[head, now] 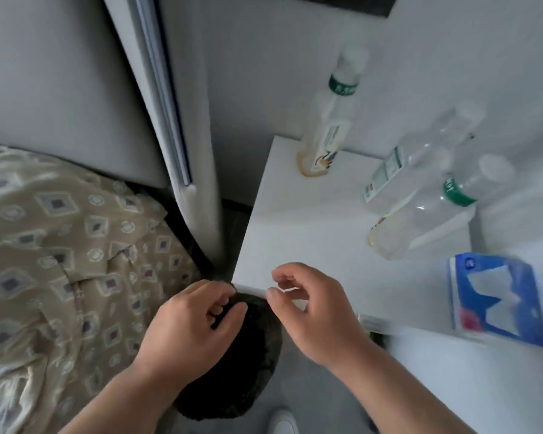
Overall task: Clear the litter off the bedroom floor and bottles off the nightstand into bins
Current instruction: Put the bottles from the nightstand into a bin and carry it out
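Three clear plastic bottles stand on the white nightstand (295,233): a tall one with a green band (326,120) at the back, and two more, a labelled one (420,155) and one with a green neck ring (427,214), to the right. A black-lined bin (232,371) sits on the floor below the nightstand's front corner. My left hand (195,327) pinches the black liner at the bin's rim. My right hand (314,308) hovers over the nightstand's front edge, fingers curled apart, holding nothing.
A blue tissue pack (496,302) lies at the nightstand's right front. The bed with a patterned beige cover (60,261) fills the left, with a grey padded headboard (60,83) behind. A white shoe toe (284,422) shows at the bottom on the grey floor.
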Available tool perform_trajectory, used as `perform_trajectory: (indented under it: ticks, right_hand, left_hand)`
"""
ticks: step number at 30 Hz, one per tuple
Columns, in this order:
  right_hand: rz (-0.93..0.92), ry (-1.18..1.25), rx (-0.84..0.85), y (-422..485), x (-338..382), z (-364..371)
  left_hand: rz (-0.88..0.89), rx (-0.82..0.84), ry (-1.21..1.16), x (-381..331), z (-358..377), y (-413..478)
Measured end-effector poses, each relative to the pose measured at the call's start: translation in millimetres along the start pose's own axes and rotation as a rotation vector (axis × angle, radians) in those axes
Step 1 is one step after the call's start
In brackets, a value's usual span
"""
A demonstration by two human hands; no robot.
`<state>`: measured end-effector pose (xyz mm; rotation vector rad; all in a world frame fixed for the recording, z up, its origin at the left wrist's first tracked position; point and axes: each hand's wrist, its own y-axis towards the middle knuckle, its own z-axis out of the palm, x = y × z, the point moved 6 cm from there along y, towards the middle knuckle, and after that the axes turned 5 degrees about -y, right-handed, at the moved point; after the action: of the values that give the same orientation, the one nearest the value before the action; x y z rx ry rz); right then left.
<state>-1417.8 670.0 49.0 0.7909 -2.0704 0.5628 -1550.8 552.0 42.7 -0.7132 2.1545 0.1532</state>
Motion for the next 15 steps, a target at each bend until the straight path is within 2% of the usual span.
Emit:
perform_trajectory:
  ticks: [4,11,13,15]
  right_hand:
    - [-0.032,-0.015,-0.224,2,21,-79]
    - [-0.152,-0.109,-0.883,-21,18,-215]
    - [-0.123,-0.152,-0.973,-20,8,-233]
    - [-0.032,-0.127,-0.941,-11,-4,-240]
  left_hand:
    - [0.124,-0.122,-0.107,-80,-17,37]
    - [0.234,-0.174,-0.274,-198,1,116]
    - [0.255,-0.132,-0.290,-226,16,134]
    - [0.285,-0.061,-0.263,-251,37,150]
